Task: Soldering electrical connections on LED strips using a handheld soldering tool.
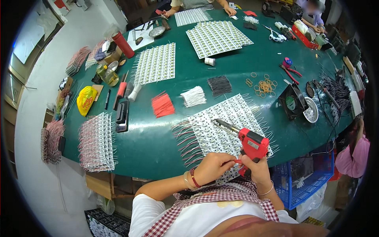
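A red and black soldering gun (254,145) is gripped by its handle in my right hand (257,169), its metal tip angled to the upper left over a white circuit board panel (223,130). Rows of small parts cover that panel, and red wires hang off its left edge and pale ones off its right. My left hand (215,168) is closed in a pinch beside the gun's handle, over the panel's near edge. A little red shows at its fingertips, too small to name. Beyond the panel lie bundles of red wires (162,104), white wires (193,96) and black wires (219,85).
Wired panels (96,142) are stacked at the left; more boards (215,37) lie far back. Right of my panel are rubber bands (265,87), a black fan (293,101) and a metal bowl (311,110). A blue crate (304,177) stands below the table edge. Other people sit around the table.
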Demonstrator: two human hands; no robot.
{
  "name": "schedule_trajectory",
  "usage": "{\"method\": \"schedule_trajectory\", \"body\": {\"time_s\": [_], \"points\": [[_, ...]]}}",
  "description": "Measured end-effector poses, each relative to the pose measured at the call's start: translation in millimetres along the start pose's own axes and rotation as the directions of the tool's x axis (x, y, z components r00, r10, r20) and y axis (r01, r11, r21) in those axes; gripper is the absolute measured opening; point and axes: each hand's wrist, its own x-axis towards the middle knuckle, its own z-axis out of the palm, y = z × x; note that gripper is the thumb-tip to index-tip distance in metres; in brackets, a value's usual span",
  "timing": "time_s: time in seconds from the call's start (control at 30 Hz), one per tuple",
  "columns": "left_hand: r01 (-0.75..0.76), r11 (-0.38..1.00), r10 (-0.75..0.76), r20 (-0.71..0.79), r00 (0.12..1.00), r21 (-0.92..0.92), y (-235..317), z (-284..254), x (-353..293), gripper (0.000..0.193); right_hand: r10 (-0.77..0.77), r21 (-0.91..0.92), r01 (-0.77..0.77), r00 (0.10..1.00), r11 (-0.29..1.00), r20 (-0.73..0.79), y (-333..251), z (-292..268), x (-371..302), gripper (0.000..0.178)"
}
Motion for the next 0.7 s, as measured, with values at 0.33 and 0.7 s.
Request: {"method": "schedule_trajectory", "body": {"time_s": [0.33,0.7], "points": [[0.033,0.991,-0.03,-0.022,0.999,0.128,-6.8,-34.7,3.9,0.012,-0.107,-0.028,0.107,0.994,0.994,0.015,-7.2,-0.1,-0.8,0.033],[-0.057,0.808,0.229,-0.224,0.947,0.586,-115.3,-147.1,40.0,0.013,-0.248,-0.175,0.231,0.965,0.957,-0.084,-38.9,5.1,46.6,0.045]]}}
